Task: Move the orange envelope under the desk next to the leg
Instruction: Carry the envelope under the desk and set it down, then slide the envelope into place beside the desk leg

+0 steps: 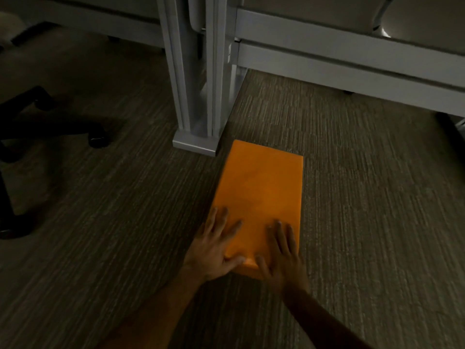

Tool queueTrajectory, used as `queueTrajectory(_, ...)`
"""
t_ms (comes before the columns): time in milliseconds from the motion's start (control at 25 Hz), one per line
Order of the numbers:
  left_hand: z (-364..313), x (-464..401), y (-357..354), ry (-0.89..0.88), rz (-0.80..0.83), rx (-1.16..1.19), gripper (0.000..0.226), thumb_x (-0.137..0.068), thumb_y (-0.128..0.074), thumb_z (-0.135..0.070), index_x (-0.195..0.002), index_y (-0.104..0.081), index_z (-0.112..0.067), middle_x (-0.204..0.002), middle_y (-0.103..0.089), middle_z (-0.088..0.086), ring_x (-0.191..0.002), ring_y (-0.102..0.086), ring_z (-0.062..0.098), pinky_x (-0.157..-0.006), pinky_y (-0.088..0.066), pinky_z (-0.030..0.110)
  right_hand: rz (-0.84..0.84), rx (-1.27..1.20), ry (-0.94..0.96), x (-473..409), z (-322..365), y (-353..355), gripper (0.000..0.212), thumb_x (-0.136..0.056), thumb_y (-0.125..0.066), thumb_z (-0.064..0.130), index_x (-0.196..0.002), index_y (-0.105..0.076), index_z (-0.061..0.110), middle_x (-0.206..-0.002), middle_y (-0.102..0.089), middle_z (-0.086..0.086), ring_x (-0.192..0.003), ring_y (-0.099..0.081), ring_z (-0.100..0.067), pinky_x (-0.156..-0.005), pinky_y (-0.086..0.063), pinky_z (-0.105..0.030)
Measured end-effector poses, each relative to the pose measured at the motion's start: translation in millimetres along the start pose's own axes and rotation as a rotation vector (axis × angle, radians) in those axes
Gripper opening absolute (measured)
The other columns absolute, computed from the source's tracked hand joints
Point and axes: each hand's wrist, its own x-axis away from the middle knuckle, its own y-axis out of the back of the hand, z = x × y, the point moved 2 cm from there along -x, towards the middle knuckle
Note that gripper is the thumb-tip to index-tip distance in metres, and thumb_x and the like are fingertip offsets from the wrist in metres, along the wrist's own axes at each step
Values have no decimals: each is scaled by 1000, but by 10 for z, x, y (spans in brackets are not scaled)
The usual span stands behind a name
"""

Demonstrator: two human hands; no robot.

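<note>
The orange envelope [261,197] lies flat on the carpeted floor [364,197], its far left corner just beside the foot of the grey bench leg [195,96]. Both hands rest on its near end with fingers spread and flat, gripping nothing: the left hand [215,250] over the near left corner, the right hand [283,258] over the near right part. A black chair base [37,114] stands at far left.
</note>
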Motion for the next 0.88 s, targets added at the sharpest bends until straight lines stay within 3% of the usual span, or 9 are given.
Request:
queueTrajectory(360, 174, -784, -7, -39, -99, 5, 90, -83, -26, -88, -158, -5, -42, -168, 11, 3, -152, 10, 35, -106, -38, 65, -116, 40, 4, -765, -149, 93, 80, -92, -21, 75, -159, -2, 35, -169, 2, 9, -155, 7, -20, -105, -46, -57)
queueTrajectory(640, 306, -1415, 2, -8, -62, 8, 91, -78, -15, -92, -155, 5, -48, -165, 22, -3, -149, 24, 29, -110, -25, 66, -167, 86, -13, -1338, -283, 171, 78, -91, -16, 76, -158, 0, 40, -168, 2, 12, -155, 7, -19, -106, -47, -54)
queueTrajectory(880, 345, -1652, -42, 94, -81, 47, 90, -78, -9, -93, -155, 1, -47, -165, 19, -11, -150, 23, 22, -106, -32, 67, -167, 81, -23, -1526, -325, 228, 76, -90, -15, 77, -156, 4, 44, -167, 8, 16, -154, 10, -15, -106, -44, -56)
